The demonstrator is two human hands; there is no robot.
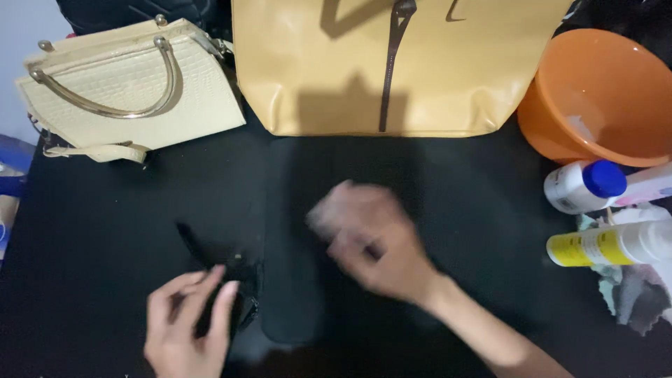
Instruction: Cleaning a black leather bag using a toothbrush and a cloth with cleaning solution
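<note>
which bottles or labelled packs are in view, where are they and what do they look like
white bottle with a blue cap, lying at the right edge below the orange bowl
white bottle with a yellow label band, lying on its side just below the first, over crumpled cloths
no signs or screens

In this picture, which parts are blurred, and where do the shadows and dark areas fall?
Head view: the right hand is smeared by motion blur; the left hand is fairly sharp. Dark shadows fall on the tan bag. The black bag almost vanishes against the black table. The orange bowl is evenly lit.
</note>
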